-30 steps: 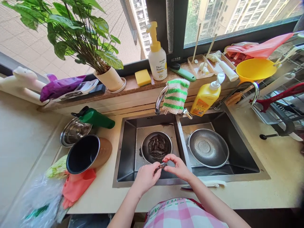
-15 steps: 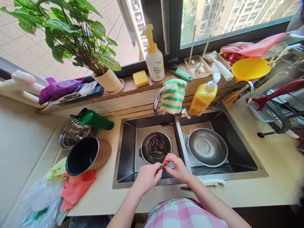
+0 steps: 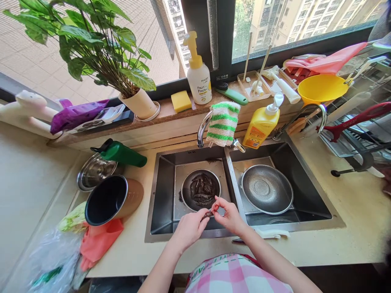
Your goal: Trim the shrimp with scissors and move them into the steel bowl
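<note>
Over the front of the left sink basin, my left hand [image 3: 190, 227] is closed on a small dark fish [image 3: 208, 214], most of it hidden by the fingers. My right hand [image 3: 228, 217] pinches at the fish's right end, where a reddish bit [image 3: 215, 207] shows between thumb and fingertips. Just beyond both hands, a round metal bowl [image 3: 184, 190] holds several similar dark, slender fish [image 3: 202, 189]. Below my right wrist, a white-handled knife [image 3: 271, 234] lies along the sink's front edge, its dark blade partly hidden under the forearm.
A perforated metal colander [image 3: 262, 189] sits in the right basin [image 3: 311, 203]. Left of the sink stand a dark-lined pot [image 3: 130, 199], a green bottle [image 3: 124, 154] and pink gloves [image 3: 100, 242]. Behind are the cloth-draped faucet [image 3: 200, 136] and a yellow pump bottle [image 3: 261, 126].
My hands stay in nearly the same place. The right fingers have turned slightly at the fish's end, and the reddish bit and the fish's body have shifted a little.
</note>
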`<state>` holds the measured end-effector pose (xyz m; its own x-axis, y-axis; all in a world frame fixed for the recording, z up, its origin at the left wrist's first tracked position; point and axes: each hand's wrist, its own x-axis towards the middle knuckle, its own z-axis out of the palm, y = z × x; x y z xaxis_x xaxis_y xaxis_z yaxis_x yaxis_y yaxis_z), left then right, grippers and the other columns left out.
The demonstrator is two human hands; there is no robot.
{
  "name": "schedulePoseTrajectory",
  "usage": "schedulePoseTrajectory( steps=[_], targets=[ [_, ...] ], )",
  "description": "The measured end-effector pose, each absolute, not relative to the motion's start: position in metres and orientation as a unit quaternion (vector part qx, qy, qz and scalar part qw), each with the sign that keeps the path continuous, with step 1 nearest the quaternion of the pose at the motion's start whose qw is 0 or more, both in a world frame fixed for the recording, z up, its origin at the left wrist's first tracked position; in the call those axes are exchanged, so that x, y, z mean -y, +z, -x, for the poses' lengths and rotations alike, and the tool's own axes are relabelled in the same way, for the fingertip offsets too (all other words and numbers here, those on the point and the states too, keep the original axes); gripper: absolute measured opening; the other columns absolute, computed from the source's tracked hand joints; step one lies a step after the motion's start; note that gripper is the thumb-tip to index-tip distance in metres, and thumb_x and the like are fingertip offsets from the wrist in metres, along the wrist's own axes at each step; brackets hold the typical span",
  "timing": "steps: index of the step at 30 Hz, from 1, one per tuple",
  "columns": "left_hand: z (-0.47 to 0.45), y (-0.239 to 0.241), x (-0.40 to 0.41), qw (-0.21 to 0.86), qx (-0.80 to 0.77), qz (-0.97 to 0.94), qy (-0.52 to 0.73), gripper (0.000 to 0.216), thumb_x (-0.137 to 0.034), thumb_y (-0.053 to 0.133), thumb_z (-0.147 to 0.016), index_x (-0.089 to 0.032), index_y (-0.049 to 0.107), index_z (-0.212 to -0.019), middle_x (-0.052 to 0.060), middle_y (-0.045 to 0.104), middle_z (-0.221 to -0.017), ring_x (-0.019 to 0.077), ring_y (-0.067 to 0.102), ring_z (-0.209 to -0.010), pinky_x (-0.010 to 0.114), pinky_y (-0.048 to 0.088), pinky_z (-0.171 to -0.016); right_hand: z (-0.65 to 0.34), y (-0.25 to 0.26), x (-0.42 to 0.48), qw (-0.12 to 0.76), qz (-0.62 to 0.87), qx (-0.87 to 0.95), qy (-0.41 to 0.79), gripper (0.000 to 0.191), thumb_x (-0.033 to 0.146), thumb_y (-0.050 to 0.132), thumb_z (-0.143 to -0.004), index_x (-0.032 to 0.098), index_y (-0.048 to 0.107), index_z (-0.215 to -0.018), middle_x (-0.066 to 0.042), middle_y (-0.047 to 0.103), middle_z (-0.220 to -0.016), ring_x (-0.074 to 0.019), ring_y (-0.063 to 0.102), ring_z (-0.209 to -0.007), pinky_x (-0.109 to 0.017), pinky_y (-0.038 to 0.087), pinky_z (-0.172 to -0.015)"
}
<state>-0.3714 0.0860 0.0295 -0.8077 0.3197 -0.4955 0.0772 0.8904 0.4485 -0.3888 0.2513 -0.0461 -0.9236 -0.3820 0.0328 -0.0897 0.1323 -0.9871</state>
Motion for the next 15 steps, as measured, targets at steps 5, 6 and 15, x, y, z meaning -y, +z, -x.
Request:
schedulePoseTrajectory(
  steps=[5, 6, 15],
  targets=[
    [0.3716, 0.0313, -0.085, 0.306, -0.921, -0.104, 0.216, 0.031, -0.034, 0.034, -0.087, -0.029, 0.05, -0.113, 0.003, 0.067, -0.098, 0.0207, 0.062, -0.088, 0.026, 0.041, -0.069, 0.3888, -0.0472, -0.2522, 0.107, 0.162, -0.746, -0.636, 0.006, 0.014, 0.047, -0.074, 0.019, 0.049, -0.072, 0.004, 0.054, -0.068, -0.0088, 0.05, -0.061, -0.034, 0.04, -0.091],
    [0.3719, 0.0318, -0.085, 0.309, -0.921, -0.102, 0.213, 0.031, -0.034, 0.034, -0.087, -0.029, 0.05, -0.113, 0.003, 0.067, -0.099, 0.0207, 0.062, -0.088, 0.026, 0.041, -0.07, 0.3889, -0.0473, -0.2524, 0.105, 0.163, -0.747, -0.635, 0.006, 0.014, 0.047, -0.073, 0.019, 0.049, -0.072, 0.004, 0.054, -0.068, -0.0085, 0.05, -0.061, -0.035, 0.038, -0.094],
    [0.3739, 0.0325, -0.083, 0.312, -0.925, -0.087, 0.2, 0.033, -0.034, 0.034, -0.087, -0.027, 0.052, -0.114, 0.005, 0.066, -0.1, 0.0215, 0.061, -0.091, 0.027, 0.042, -0.072, 0.3921, -0.0514, -0.2583, 0.1, 0.144, -0.751, -0.636, 0.007, 0.013, 0.047, -0.072, 0.02, 0.047, -0.071, 0.005, 0.054, -0.067, -0.0086, 0.049, -0.06, -0.039, 0.031, -0.099]
  ],
)
